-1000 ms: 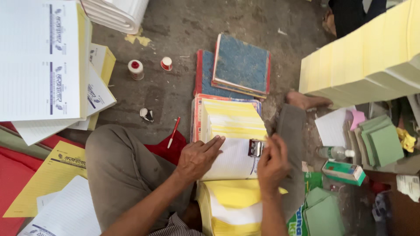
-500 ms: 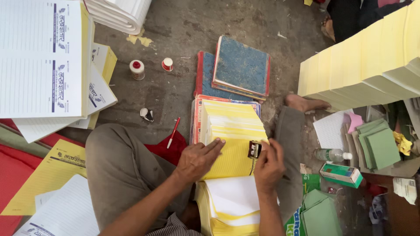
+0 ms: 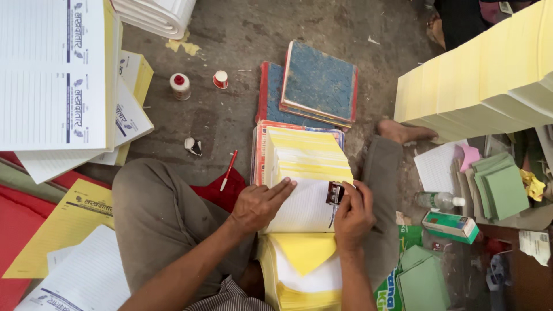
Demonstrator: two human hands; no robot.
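Landmark: the white ruled sheet (image 3: 305, 207) on top of the paper stack between the person's knees.

Nearest, just below that sheet: a second pile with a yellow leaf (image 3: 304, 251) folded over white pages, likely the pages already handled.

On the sheet: left hand (image 3: 260, 205) lies flat, fingers spread and pointing toward its right edge, pressing the page so it cannot slide. Right hand (image 3: 352, 214) curls around a small dark stamp-like device (image 3: 335, 193) at the sheet's right edge, pinched between thumb and fingers; the device is too small to tell apart clearly, possibly a numbering stamp.

Just above the sheet: fanned yellow pages (image 3: 308, 155), flipped back out of the way.

Left of the sheet: a red pen (image 3: 228, 170) on the floor, within reach.

Farther above: two blue boards with red edges (image 3: 314, 86); two small red-capped bottles (image 3: 180, 86) to their left.
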